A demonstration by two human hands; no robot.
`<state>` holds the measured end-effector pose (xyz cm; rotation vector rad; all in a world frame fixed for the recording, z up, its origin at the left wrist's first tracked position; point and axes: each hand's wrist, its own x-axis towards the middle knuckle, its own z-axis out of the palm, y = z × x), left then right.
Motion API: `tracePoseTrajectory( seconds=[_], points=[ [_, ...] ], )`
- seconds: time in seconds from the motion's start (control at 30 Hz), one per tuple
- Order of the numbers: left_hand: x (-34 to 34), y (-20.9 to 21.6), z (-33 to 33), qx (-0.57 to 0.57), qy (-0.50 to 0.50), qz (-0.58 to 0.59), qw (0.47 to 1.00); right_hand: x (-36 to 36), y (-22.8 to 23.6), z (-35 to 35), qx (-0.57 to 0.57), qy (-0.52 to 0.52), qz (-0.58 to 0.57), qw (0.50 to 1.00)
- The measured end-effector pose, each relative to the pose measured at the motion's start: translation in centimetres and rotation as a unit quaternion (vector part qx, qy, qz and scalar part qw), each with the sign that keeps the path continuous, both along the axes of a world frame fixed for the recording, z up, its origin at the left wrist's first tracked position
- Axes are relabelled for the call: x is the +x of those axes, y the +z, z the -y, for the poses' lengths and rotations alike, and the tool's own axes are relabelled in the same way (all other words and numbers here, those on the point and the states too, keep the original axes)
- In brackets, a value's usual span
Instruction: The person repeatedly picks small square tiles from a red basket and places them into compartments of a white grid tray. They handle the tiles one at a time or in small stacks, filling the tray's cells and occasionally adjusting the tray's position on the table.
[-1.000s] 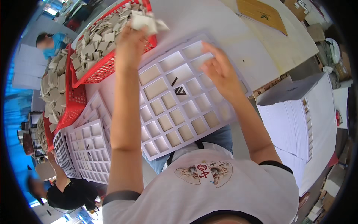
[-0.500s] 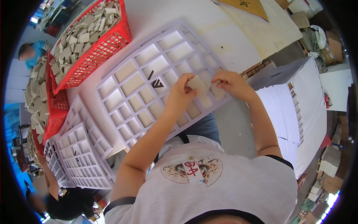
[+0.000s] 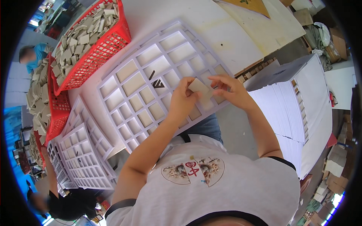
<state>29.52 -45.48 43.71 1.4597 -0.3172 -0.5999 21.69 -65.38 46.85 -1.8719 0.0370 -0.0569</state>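
A large white compartmented tray (image 3: 102, 101) lies in front of me, tilted across the table, with beige flat pieces in several of its compartments. My left hand (image 3: 182, 98) is closed on beige square tiles (image 3: 198, 86), which look like thick card, pinched between thumb and fingers above the tray's near right part. Close to the tiles' right edge is my right hand (image 3: 234, 91), fingers bent and apart, with nothing visible between them. A black mark (image 3: 157, 83) shows in one of the middle compartments. Beneath this tray, the edge of another similar one (image 3: 181, 23) sticks out.
Red plastic baskets (image 3: 96, 51) heaped with beige pieces stand at the left. More white trays (image 3: 81, 158) lean together at the lower left. A stack of white sheets (image 3: 277, 113) rises on the right. Two other people (image 3: 71, 201) are at the far left.
My right hand has let go of a beige tile and moved slightly left, toward the tiles in my left hand, its fingers opening. The left hand has barely moved.
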Motion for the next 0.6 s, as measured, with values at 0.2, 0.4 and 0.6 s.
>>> tracePoseTrajectory(
  seconds=[0.2, 0.4, 0.6],
  points=[
    [1.5, 0.3, -5.2, 0.02, 0.125, 0.028, 0.992, 0.4, 0.0, -1.1, -0.014, -0.005, -0.091, 0.996],
    [2.4, 2.9, -26.5, -0.021, 0.488, 0.136, 0.862, 2.1, -1.9, -2.2, -0.224, 0.143, 0.121, 0.956],
    [-9.9, 1.9, -51.2, 0.181, 0.785, 0.16, 0.571, 0.3, -1.6, -2.9, -0.291, 0.107, 0.077, 0.948]
  ],
)
